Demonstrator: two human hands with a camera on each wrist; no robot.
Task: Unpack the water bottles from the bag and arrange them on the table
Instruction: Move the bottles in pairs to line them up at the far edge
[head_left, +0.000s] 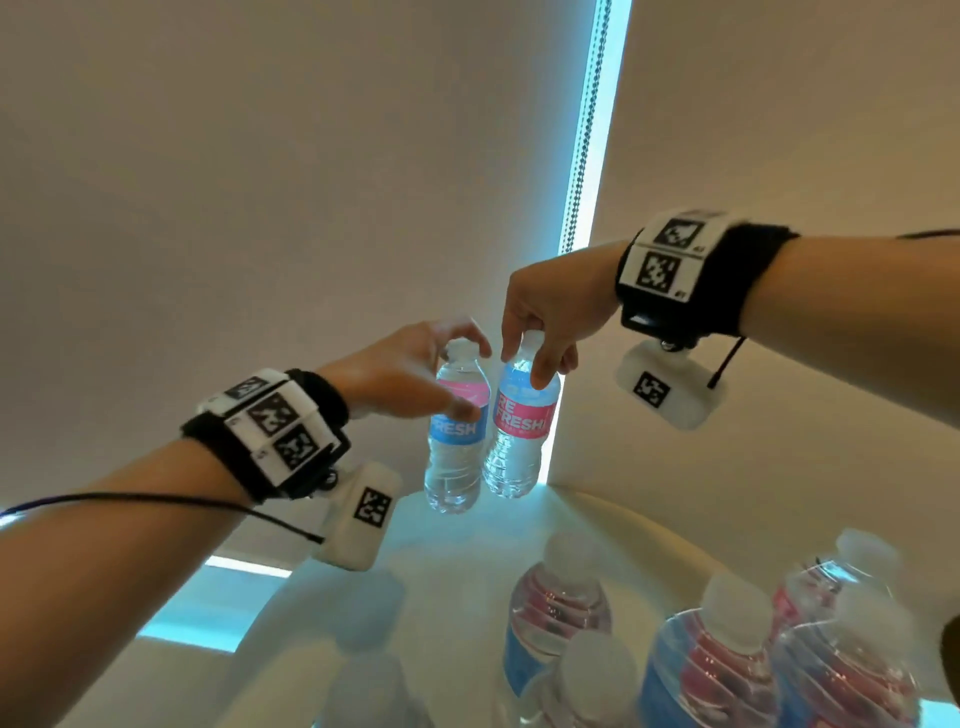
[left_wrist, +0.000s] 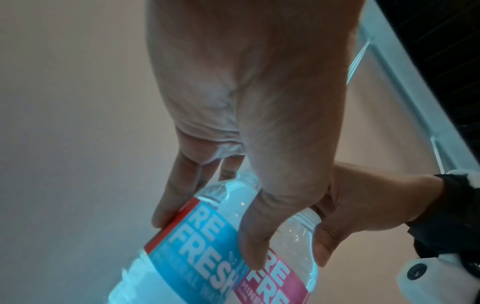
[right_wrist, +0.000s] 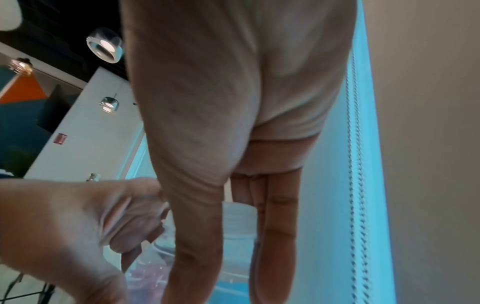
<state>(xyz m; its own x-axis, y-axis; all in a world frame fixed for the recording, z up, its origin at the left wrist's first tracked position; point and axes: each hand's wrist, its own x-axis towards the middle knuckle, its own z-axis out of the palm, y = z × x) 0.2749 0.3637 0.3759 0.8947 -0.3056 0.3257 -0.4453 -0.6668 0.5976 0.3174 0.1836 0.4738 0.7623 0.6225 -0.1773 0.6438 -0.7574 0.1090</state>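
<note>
Two clear water bottles with pink-and-blue labels stand side by side at the far edge of the white table (head_left: 457, 561). My left hand (head_left: 469, 375) grips the left bottle (head_left: 454, 457) round its shoulder, thumb on the label. The right bottle (head_left: 519, 447) is held at its neck and white cap by my right hand (head_left: 527, 366). Whether their bases touch the table I cannot tell. In the left wrist view my fingers (left_wrist: 168, 205) curl round the left bottle (left_wrist: 205, 236). The right wrist view shows the right bottle's cap (right_wrist: 239, 222) between my thumb and fingers. No bag shows.
Several more bottles (head_left: 717, 649) stand close together at the near right of the table. Behind the table hang roller blinds with a bead chain (head_left: 589, 130) and a bright window strip. The table's left half shows only faint reflections.
</note>
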